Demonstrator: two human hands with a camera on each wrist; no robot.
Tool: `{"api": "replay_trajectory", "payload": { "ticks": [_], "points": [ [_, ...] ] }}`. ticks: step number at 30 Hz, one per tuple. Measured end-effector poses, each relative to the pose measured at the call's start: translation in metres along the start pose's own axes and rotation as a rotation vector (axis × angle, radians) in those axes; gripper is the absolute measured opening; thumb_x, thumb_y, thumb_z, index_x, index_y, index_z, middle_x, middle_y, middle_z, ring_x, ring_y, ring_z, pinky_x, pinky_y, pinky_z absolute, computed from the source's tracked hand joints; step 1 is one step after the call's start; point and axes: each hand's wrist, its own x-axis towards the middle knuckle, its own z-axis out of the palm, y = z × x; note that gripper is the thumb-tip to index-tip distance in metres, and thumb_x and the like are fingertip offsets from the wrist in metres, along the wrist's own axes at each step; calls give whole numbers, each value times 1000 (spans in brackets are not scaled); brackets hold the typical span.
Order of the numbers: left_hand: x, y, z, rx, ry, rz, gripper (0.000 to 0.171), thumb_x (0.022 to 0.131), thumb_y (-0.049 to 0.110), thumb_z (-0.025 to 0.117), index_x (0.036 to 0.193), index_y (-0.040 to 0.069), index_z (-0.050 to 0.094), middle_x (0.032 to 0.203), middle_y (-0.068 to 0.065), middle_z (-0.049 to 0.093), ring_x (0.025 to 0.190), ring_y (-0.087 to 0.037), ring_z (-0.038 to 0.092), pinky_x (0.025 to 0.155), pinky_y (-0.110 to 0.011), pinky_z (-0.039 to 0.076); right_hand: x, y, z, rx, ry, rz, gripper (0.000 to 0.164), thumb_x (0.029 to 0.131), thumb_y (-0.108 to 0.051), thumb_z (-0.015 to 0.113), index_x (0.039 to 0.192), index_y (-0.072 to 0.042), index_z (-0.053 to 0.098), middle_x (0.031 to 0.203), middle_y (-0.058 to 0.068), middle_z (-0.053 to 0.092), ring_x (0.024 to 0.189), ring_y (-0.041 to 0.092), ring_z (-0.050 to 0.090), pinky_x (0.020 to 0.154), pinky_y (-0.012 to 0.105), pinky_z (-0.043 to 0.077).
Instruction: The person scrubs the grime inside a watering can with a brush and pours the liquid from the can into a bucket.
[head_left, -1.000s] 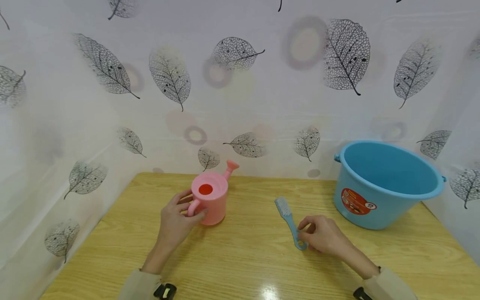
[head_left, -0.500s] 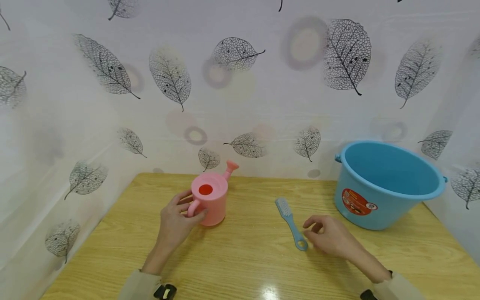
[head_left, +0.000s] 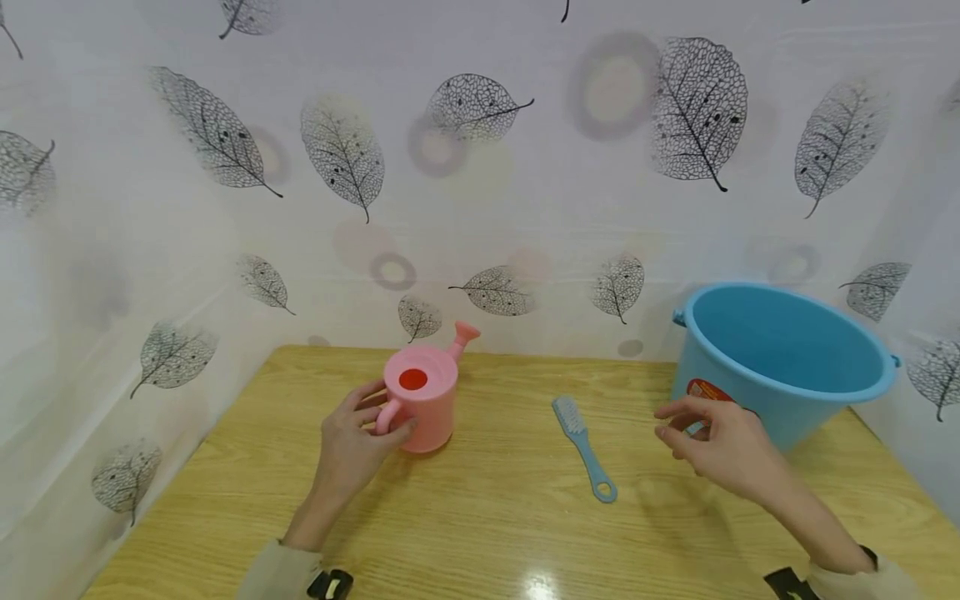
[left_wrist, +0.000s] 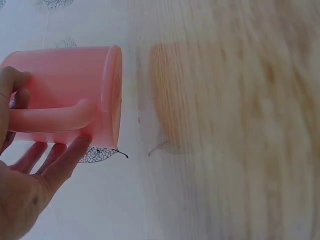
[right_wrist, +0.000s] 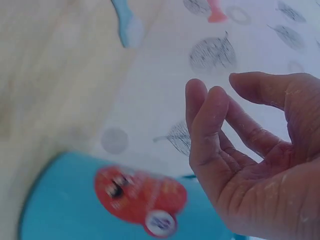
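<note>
My left hand (head_left: 352,454) grips a pink toy watering can (head_left: 429,417), thumb and fingers on either side of its handle and against its body. The can is upright, its red opening on top and its spout pointing to the back right. In the left wrist view, a gap shows between the can's base and the wood. On the table lies a light blue brush (head_left: 591,458) with white bristles. To its right, my right hand (head_left: 731,450) hovers with fingers loosely bent, holding nothing, and overlaps the blue bucket (head_left: 795,417) in the head view.
The bucket stands upright at the back right, a red sticker (right_wrist: 135,192) on its wall. The wooden table (head_left: 510,517) ends at the back against a white leaf-print sheet (head_left: 540,217), which also runs along both sides.
My right hand has let go of the brush's handle and moved right and up, toward the bucket. The brush stays on the table. My left hand and the watering can look unchanged.
</note>
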Motion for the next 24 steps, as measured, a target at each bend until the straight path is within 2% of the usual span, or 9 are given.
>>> {"api": "replay_trajectory", "payload": {
  "ticks": [8,13,14,15,16,19,20,23,24],
  "points": [
    [0,2,1,14,-3,30,58,79,15,89,130,0,66,138,-14,65,117,-34,70,92,-46,61,-1,8,-64,-24,148,72,36,101,-33,64,125,-7,66,99,12,76,64,2,67,50,28,53],
    [-1,3,2,15,-1,43,50,79,14,89,123,-2,71,138,-13,64,118,-35,69,92,-46,61,12,34,-101,-133,320,95,38,104,-33,56,131,-5,60,103,12,69,68,-6,58,52,28,50],
    [-1,4,2,13,0,46,50,78,14,89,122,-2,71,138,-13,64,118,-35,69,92,-46,61,15,39,-107,-155,351,108,40,105,-32,54,132,-2,58,108,17,67,74,1,61,56,33,54],
    [-1,4,2,9,2,48,49,78,14,89,122,-2,72,138,-13,65,118,-35,69,92,-46,61,19,47,-113,-181,396,113,36,106,-34,52,131,-9,60,108,8,65,78,-3,57,58,30,53],
    [-1,4,2,8,3,54,48,78,14,89,120,-2,72,137,-13,65,118,-34,69,91,-46,61,22,51,-119,-194,423,117,37,107,-33,51,131,-7,60,113,16,63,85,5,59,59,32,51],
    [-2,5,3,6,5,66,46,78,13,89,117,-3,74,137,-13,65,117,-34,70,91,-45,62,33,69,-136,-216,530,98,34,106,-24,51,126,0,63,116,22,63,89,-6,48,58,12,44],
    [-2,5,3,4,6,66,47,78,14,89,118,-2,73,136,-13,65,117,-34,70,91,-45,62,36,73,-141,-212,549,87,34,104,-17,53,126,7,61,119,31,62,93,3,52,59,9,40],
    [-2,5,3,10,2,61,46,77,14,90,117,-2,74,136,-12,66,117,-33,70,90,-45,62,44,87,-152,-218,589,71,36,99,-8,54,125,16,56,123,43,55,101,19,58,82,15,53],
    [-2,5,3,11,-2,57,46,77,14,90,118,-2,74,137,-12,66,117,-33,70,91,-45,62,47,95,-154,-235,602,86,29,99,-8,53,120,9,63,119,32,63,103,18,58,88,17,51]
  ]
}}
